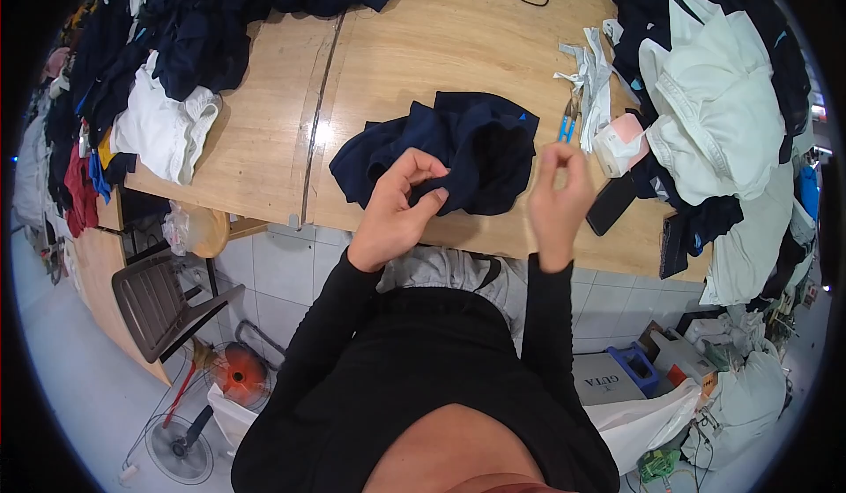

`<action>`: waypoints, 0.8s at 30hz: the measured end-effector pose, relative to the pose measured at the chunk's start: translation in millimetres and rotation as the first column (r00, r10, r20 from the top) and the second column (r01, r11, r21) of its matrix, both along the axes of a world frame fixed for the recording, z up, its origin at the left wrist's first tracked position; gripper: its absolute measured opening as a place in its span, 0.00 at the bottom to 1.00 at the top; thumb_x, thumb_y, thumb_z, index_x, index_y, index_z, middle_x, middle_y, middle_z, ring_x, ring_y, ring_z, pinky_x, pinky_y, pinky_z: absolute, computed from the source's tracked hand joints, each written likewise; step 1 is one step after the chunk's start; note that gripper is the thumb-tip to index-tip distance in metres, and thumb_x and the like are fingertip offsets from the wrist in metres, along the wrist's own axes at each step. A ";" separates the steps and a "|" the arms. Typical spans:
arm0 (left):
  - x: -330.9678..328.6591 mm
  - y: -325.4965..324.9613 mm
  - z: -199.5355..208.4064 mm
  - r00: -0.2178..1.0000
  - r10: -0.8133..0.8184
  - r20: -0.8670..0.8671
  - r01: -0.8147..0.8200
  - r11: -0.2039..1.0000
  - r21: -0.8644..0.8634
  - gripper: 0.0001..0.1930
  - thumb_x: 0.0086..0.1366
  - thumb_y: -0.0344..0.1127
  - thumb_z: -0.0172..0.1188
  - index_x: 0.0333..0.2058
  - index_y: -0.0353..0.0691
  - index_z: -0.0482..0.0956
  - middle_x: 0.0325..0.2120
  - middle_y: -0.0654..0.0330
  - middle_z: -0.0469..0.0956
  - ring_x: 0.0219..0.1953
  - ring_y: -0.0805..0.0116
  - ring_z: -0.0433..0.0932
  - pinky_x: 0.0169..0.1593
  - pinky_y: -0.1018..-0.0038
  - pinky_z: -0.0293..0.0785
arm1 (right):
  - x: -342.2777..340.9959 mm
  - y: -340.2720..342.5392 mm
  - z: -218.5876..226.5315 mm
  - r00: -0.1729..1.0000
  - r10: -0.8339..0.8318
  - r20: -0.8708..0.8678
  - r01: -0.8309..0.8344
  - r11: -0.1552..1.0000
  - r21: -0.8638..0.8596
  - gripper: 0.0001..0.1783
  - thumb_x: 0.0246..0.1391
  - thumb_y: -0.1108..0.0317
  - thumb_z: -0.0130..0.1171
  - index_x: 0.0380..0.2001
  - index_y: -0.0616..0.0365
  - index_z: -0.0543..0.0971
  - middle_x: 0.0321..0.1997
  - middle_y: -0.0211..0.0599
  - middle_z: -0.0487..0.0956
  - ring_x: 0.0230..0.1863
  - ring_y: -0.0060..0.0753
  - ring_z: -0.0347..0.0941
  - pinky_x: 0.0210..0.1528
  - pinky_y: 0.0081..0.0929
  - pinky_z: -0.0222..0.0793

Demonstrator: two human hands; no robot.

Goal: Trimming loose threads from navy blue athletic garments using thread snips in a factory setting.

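A dark navy garment [476,149] lies bunched on the wooden table in front of me, with a small bright blue mark near its far right corner. My left hand [401,202] pinches the near edge of its cloth between thumb and fingers. To the right of the garment, apart from it, my right hand [560,198] is raised with thumb and forefinger pressed together. It is slightly blurred, and whatever it may hold is too small to make out. Just beyond it lies a pair of blue-handled thread snips [568,126].
White fabric strips [597,79], a pink-and-white block [621,143] and a black phone [615,204] lie on the right. A large white cloth pile [714,96] rises beyond them. Navy clothes [198,44] and a white garment [163,127] cover the left. A brown chair [154,303] stands lower left.
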State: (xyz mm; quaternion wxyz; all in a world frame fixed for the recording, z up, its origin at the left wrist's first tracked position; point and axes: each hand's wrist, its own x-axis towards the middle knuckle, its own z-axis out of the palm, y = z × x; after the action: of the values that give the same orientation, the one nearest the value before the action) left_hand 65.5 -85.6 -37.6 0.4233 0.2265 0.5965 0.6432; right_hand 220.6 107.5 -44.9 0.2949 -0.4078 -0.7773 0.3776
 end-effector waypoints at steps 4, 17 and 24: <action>-3.1 1.9 19.8 0.981 0.010 0.194 -0.025 0.997 0.076 0.23 0.67 0.14 0.59 0.59 0.39 0.72 0.48 0.62 0.82 0.53 0.79 0.79 0.55 0.81 0.73 | 19.4 58.4 -68.3 0.963 -0.111 0.244 -0.058 0.803 0.593 0.11 0.67 0.72 0.64 0.50 0.64 0.81 0.50 0.48 0.82 0.53 0.54 0.77 0.59 0.47 0.70; 0.8 -6.1 25.1 0.975 0.095 -0.201 -0.054 0.978 0.202 0.17 0.63 0.18 0.73 0.49 0.34 0.80 0.45 0.62 0.85 0.49 0.75 0.83 0.52 0.79 0.76 | 54.3 12.1 -88.2 0.920 -0.112 0.375 -0.019 0.944 0.330 0.14 0.67 0.75 0.60 0.54 0.67 0.80 0.49 0.53 0.83 0.51 0.56 0.79 0.53 0.43 0.76; 6.8 -9.2 6.9 0.910 0.255 -0.328 -0.181 0.954 0.239 0.10 0.64 0.18 0.73 0.40 0.35 0.82 0.36 0.60 0.84 0.41 0.75 0.78 0.56 0.75 0.72 | 63.1 -10.7 -52.1 0.959 -0.252 -0.127 0.210 0.939 -0.273 0.14 0.76 0.73 0.51 0.60 0.63 0.76 0.47 0.38 0.80 0.44 0.31 0.78 0.48 0.31 0.77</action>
State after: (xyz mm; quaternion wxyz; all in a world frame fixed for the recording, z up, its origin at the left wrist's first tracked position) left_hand 72.3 -94.7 -30.7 0.2083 0.3125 0.6160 0.6925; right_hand 283.7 96.8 -97.0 0.3437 -0.4995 -0.6422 0.4691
